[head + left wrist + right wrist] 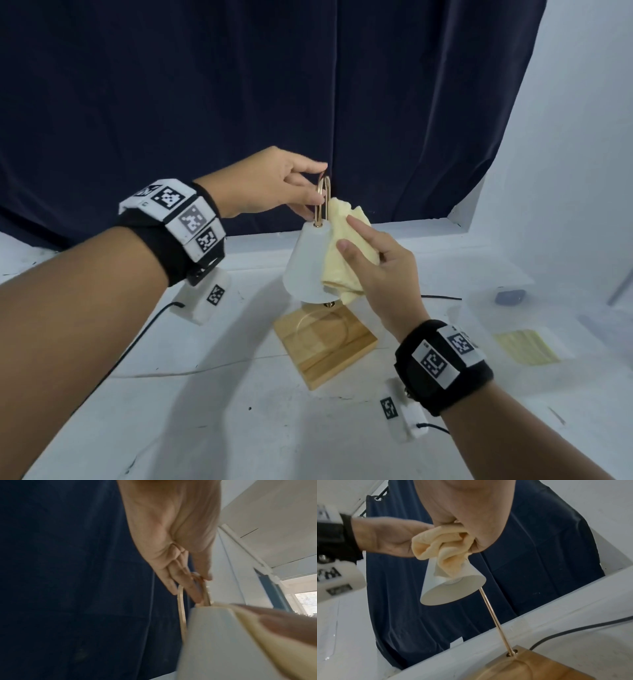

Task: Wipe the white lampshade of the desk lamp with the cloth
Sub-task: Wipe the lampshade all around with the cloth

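Observation:
The desk lamp stands mid-table on a square wooden base (325, 346). Its white cone lampshade (305, 263) hangs from a gold metal loop (323, 195). My left hand (310, 186) pinches that loop at its top; the fingers (188, 588) curl round the loop (181, 608). My right hand (356, 240) holds a bunched pale yellow cloth (342, 260) pressed against the right side of the shade. From below, the cloth (440, 545) sits bunched on the upper part of the lampshade (453, 585), above the gold stem (494, 620).
A dark blue curtain (239, 102) hangs close behind the lamp. A black cable (442, 297) runs off to the right. At the right lie a folded yellow cloth (525, 346) and a small blue-grey object (510, 296). A white wall (565, 137) closes the right side.

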Demonstrator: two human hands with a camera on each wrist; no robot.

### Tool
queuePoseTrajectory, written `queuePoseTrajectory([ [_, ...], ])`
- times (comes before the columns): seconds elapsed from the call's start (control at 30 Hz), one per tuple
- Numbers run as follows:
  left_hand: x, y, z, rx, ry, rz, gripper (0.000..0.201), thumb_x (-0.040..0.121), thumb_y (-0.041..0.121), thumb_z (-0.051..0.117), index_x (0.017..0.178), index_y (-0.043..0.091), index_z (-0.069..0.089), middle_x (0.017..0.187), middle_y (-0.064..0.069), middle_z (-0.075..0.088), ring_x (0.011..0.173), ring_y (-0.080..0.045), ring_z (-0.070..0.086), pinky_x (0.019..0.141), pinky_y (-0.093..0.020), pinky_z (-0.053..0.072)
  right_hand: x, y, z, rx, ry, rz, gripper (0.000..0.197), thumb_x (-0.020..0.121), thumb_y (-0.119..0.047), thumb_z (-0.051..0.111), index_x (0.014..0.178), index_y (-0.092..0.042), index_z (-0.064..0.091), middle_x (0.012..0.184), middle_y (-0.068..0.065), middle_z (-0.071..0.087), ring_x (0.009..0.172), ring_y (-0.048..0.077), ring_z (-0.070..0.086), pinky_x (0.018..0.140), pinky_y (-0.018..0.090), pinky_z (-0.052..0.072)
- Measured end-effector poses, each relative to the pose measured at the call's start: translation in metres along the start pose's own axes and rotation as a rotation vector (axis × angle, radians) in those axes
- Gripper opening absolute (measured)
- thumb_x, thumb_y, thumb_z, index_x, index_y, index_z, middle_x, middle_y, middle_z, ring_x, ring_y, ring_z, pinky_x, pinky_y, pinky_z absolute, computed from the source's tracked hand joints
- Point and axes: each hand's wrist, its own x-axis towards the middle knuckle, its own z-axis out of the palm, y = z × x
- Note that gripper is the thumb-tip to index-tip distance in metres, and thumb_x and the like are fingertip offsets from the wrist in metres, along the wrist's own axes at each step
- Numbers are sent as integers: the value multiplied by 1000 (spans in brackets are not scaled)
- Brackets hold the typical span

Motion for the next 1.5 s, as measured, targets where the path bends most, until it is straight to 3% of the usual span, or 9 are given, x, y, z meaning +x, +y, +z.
queuePoseTrajectory([
  [0.13, -2, -18, -5, -84, -2, 27, 62, 95, 11, 76, 152, 25, 55, 112, 9, 82, 96, -13, 81, 101, -15, 48, 6, -5, 6, -42, -8, -36, 32, 96, -37, 71, 127, -47, 68, 118, -10, 68, 111, 9, 65, 101, 42, 54],
  [0.33, 4, -17, -6, -84, -35, 81, 63, 95, 9, 76, 152, 27, 56, 111, 3, 82, 92, -16, 81, 82, -3, 51, 2, 6, 12, -205, -18, 4, 40, 98, -50, 61, 137, -42, 62, 119, -13, 64, 114, 4, 59, 104, 38, 50],
  [0.57, 14, -15, -11, -7, -37, 116, 57, 87, 7, 85, 139, 23, 67, 113, 6, 82, 100, -19, 80, 83, -4, 51, 1, 3, 5, -382, 10, -137, 31, 101, -37, 62, 131, -38, 68, 99, -5, 58, 97, 1, 55, 83, 10, 37],
  [0.77, 17, -10, -17, 105, -30, 133, 53, 83, 15, 89, 132, 27, 73, 110, 8, 81, 108, -1, 74, 91, -8, 52, 53, -49, -3, -427, -347, 54, 23, 99, -40, 57, 109, -47, 77, 106, -12, 75, 106, 8, 66, 101, 37, 53],
  [0.83, 19, -8, -18, 175, -25, 144, 51, 81, 21, 90, 129, 30, 74, 112, 7, 80, 107, -1, 73, 100, -18, 54, 59, -59, -7, -393, -435, 120, 20, 97, -39, 60, 102, -44, 80, 99, -17, 77, 96, 2, 69, 95, 32, 56],
  [0.93, 22, -8, -19, 252, -20, 137, 52, 77, 36, 91, 126, 39, 74, 113, 9, 75, 103, -6, 72, 104, -35, 56, 54, -57, -16, -385, -429, 96, 21, 98, -38, 60, 103, -44, 80, 96, -18, 76, 91, 1, 68, 87, 28, 55],
  [1.17, 21, -13, -18, 260, -22, 125, 55, 82, 36, 88, 133, 43, 68, 124, 12, 67, 114, -7, 65, 101, -26, 50, 50, -49, -7, -361, -373, 50, 29, 97, -34, 56, 107, -51, 77, 100, -23, 74, 110, 16, 64, 103, 43, 51],
  [1.4, 20, -18, -14, 171, -22, 111, 60, 83, 30, 88, 136, 45, 66, 144, 28, 57, 140, -6, 50, 120, -36, 39, 34, -1, -11, -242, -271, 248, 20, 97, -20, 59, 98, -27, 77, 95, -10, 75, 91, 15, 67, 82, 20, 50],
  [1.5, 22, -17, -15, 167, -39, 115, 56, 82, 28, 88, 132, 42, 67, 147, 25, 57, 141, -5, 49, 120, -38, 39, 33, 31, -4, -570, -518, 464, 27, 86, -30, 75, 103, -30, 54, 100, -12, 62, 98, 13, 56, 82, 10, 37],
])
